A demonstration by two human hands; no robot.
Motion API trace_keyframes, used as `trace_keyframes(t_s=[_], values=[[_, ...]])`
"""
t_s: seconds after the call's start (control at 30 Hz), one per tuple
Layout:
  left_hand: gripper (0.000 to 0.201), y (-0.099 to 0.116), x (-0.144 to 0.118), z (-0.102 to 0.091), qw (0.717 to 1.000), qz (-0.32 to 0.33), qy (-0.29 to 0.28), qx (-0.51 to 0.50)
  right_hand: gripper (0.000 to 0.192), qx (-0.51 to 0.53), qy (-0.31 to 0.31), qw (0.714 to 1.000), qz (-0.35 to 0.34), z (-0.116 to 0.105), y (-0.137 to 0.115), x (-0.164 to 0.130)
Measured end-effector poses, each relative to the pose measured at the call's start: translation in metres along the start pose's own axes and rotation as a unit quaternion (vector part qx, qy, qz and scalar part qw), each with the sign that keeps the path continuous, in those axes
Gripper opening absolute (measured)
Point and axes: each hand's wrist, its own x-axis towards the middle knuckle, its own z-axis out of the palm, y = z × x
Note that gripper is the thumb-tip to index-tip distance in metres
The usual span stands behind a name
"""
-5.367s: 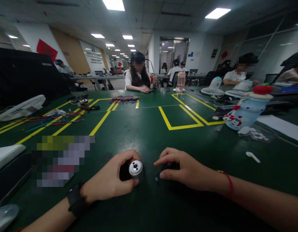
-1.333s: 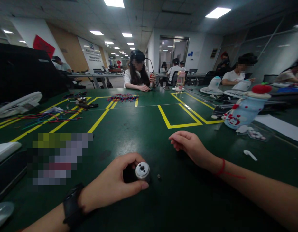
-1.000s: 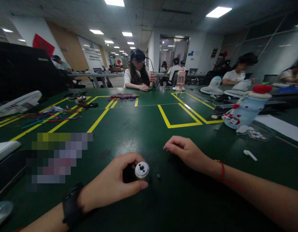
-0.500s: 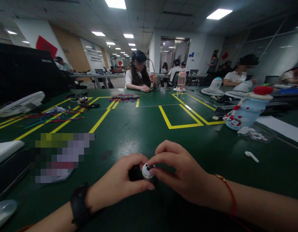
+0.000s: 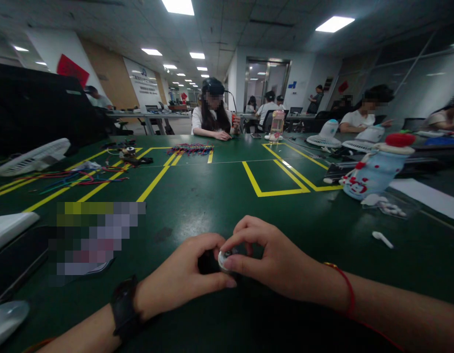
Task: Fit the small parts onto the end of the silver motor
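Observation:
A small round part with a white top and a silvery metal rim (image 5: pixel 222 260) sits between my hands, just above the green table. My left hand (image 5: pixel 188 269) curls around it, thumb in front and forefinger behind. The thumb and forefinger of my right hand (image 5: pixel 269 255) pinch down at its top, where a small dark spot shows. Whatever lies between those right fingertips is too small and covered to name. The lower side of the round part is hidden by my fingers.
On the green table (image 5: pixel 197 196), yellow tape marks out areas. A blue bottle (image 5: pixel 379 169) and a white earbud-shaped piece (image 5: pixel 382 239) lie to the right. Colourful wires (image 5: pixel 83 177) and a blurred-out packet (image 5: pixel 98 240) are on the left. A person (image 5: pixel 212 110) sits opposite.
My right fingers have shifted slightly left and now cover more of the round part's top. The black bit between the fingertips shows less. My left hand keeps its hold.

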Motion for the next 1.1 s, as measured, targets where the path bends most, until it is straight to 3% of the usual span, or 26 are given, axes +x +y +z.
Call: trace_keyframes(t_s=[0.13, 0.27, 0.53, 0.63, 0.77, 0.93, 1.1], values=[[0.025, 0.001, 0.001, -0.001, 1.000, 0.002, -0.004, -0.015, 0.025, 0.115, 0.071, 0.990, 0.050, -0.011, 0.023, -0.002], [0.022, 0.000, 0.002, -0.002, 1.000, -0.008, -0.011, -0.019, 0.033, 0.207, 0.142, 0.959, 0.130, -0.021, 0.050, 0.000], [0.020, 0.000, 0.006, 0.001, 0.999, -0.017, -0.026, -0.013, 0.034, 0.215, 0.146, 0.954, 0.147, -0.024, 0.057, 0.002], [0.020, 0.001, 0.008, 0.001, 0.999, -0.013, -0.026, -0.016, 0.027, 0.156, 0.128, 0.972, 0.121, -0.023, 0.053, -0.001], [0.020, 0.000, 0.008, 0.002, 1.000, 0.000, -0.020, -0.020, 0.015, 0.036, 0.079, 0.996, 0.013, -0.013, 0.036, -0.006], [0.022, 0.000, 0.006, 0.004, 1.000, 0.005, -0.017, -0.003, 0.015, 0.024, 0.057, 0.998, -0.011, 0.005, 0.014, -0.008], [0.023, 0.000, 0.006, 0.003, 1.000, 0.009, -0.011, 0.002, 0.009, 0.014, 0.085, 0.995, -0.047, 0.008, 0.010, -0.003]])
